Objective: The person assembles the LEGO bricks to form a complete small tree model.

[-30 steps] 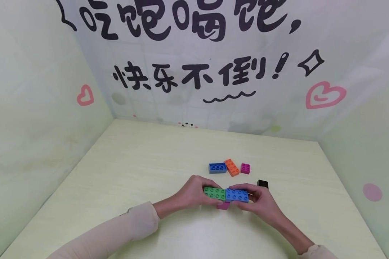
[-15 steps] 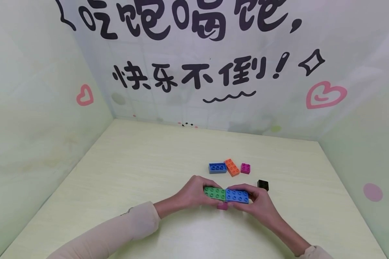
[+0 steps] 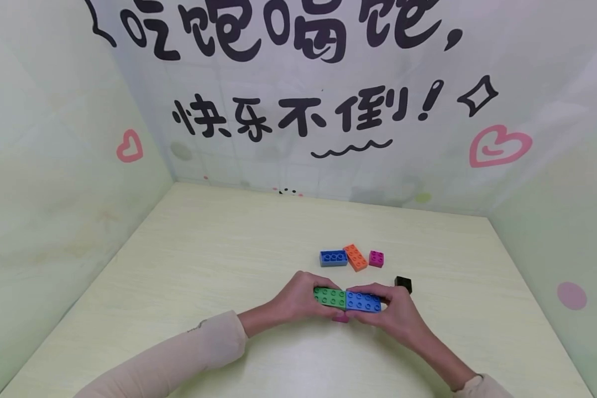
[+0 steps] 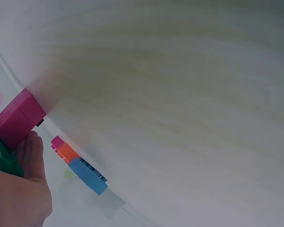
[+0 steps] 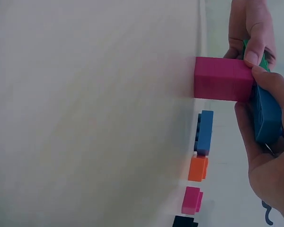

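**A:** ok so what are the hands doing here?

**B:** both pinching. Left hand [image 3: 298, 296] has the green brick [image 3: 330, 297] between thumb and fingers, right hand [image 3: 400, 315] has the blue brick [image 3: 364, 301] the same way. Studs up on both, butted end to end.

**A:** and what's that magenta bit poking out below?

**B:** the magenta block [image 5: 221, 79]. Way clearer from the right wrist: it's upright under where green and blue meet, with a faint seam across it. Looks like it stands on the surface [image 3: 219, 249], and the two bricks sit across its top. Can't tell if they're pressed all the way down tho, fingers are in the way.

**A:** anything else lying around?

**B:** yep, a little row further back. Second blue brick [image 3: 334, 258] is on its side with the hollow underside facing the person, then an orange brick [image 3: 355, 257] set at an angle right by it (can't tell if they touch), then a small magenta brick [image 3: 376, 258], studs up. The black brick [image 3: 403, 284] is closer in, just past the right hand.
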A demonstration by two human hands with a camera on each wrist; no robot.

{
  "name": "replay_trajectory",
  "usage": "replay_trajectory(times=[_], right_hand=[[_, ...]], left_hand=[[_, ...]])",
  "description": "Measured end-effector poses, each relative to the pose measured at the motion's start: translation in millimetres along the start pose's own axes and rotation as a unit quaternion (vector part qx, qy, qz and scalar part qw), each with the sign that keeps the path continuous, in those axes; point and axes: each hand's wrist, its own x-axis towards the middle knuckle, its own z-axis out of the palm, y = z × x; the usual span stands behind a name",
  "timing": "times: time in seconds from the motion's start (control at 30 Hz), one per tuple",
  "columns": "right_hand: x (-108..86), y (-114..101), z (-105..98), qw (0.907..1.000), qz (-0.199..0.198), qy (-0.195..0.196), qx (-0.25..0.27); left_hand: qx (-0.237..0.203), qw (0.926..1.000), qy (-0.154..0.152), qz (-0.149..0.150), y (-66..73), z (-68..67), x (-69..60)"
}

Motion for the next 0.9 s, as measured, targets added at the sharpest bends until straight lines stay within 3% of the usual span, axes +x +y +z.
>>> replay_trajectory(times=[0.2, 0.33, 0.47, 0.63, 0.73, 0.9], right_hand=[[3.6, -7, -6, 0.9988, 0.004, -0.032, -0.036], [2.6, -4, -3, 0.9989, 0.021, -0.029, -0.032], [-0.9, 2, 2, 0.9981, 0.057, -0.004, 0.024], [-6.3, 9, 7, 0.9897, 0.084, 0.026, 0.112], [-6.2, 10, 9, 0.9901, 0.07, 0.029, 0.119], [-4.9, 8, 7, 0.9934, 0.052, 0.026, 0.098]], left_hand=[[0.005, 1.0, 0.002, 0.002, -0.2, 0.7, 0.5], [0.006, 1.0, 0.004, 0.0, 0.5, 1.1, 0.1], [0.001, 0.9999, 0.01, -0.001, 1.9, 2.3, 1.2], [-0.006, 0.9997, 0.015, -0.016, 3.4, 3.1, 0.6], [-0.03, 0.9989, 0.025, -0.024, 3.5, 2.1, -2.2], [-0.08, 0.9958, 0.045, 0.001, 4.2, 1.0, -4.4]])
